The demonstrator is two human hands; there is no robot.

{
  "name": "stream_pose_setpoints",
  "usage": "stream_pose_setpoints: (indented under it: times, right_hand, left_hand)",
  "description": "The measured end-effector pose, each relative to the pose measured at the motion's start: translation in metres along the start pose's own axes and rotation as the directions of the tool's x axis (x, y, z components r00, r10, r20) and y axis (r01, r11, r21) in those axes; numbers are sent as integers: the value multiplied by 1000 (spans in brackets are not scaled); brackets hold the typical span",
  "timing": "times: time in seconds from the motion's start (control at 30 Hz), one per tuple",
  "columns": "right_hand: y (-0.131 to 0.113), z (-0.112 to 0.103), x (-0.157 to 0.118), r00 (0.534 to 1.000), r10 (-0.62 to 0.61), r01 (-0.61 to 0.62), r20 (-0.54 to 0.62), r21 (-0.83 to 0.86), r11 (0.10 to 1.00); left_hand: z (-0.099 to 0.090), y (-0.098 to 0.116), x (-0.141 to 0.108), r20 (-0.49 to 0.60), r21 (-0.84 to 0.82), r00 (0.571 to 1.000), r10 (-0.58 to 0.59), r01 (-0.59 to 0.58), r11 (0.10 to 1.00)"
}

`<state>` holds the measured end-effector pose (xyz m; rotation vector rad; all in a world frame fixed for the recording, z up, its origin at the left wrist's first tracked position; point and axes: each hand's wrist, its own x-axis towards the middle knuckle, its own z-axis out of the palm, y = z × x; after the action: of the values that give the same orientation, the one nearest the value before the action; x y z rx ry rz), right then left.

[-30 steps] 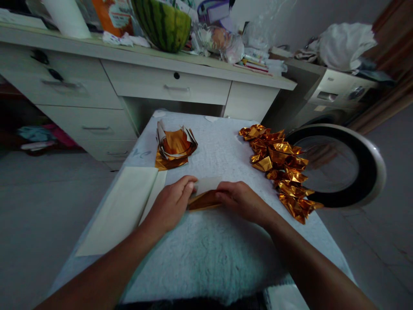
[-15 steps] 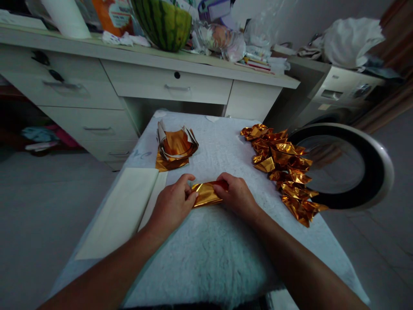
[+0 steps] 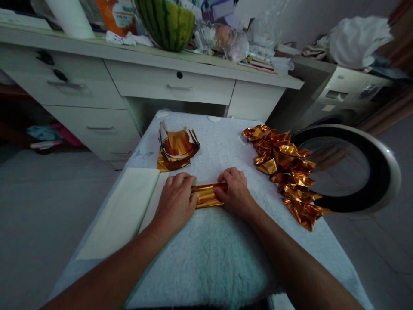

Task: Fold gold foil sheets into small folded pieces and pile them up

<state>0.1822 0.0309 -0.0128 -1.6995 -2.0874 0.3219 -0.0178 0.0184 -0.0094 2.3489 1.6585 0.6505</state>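
A folded strip of gold foil paper (image 3: 208,196) lies flat on the cloth-covered table between my hands. My left hand (image 3: 178,198) grips its left end, thumb at the near edge and fingers bent over the far side. At the other end my right hand (image 3: 236,191) holds the strip, the thumb lying across its top. Behind my left hand sits a curled stack of gold foil sheets (image 3: 177,144) with pale backs. Several crumpled, folded gold foil pieces (image 3: 285,168) form a row along the table's right side.
A white paper sheet or booklet (image 3: 119,211) lies at the table's left. Beyond the table stands a white drawer desk (image 3: 161,71) bearing a cut watermelon (image 3: 166,26) and clutter. The open washing machine door (image 3: 345,168) reaches close to the table's right edge.
The strip now lies flatter, with its face showing lengthwise creases. My fingers have shifted slightly at both ends, the left ones reaching further over the far edge. The view has moved a little.
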Motion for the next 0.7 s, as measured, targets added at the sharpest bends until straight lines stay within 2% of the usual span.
stream_pose_setpoints:
  times: [0.43,0.6,0.7]
  right_hand:
    - [0,-6,6,998,-22,21,58,3,1000]
    - [2,-11,3,993,-89,83,72,76,994]
    - [2,-16,1,987,-145,129,75,182,975]
  left_hand:
    - [-1,1,3,67,-27,997,-28,29,999]
    - [-1,1,3,50,-78,999,6,-2,997]
    - [-1,2,3,43,-155,999,28,-21,988]
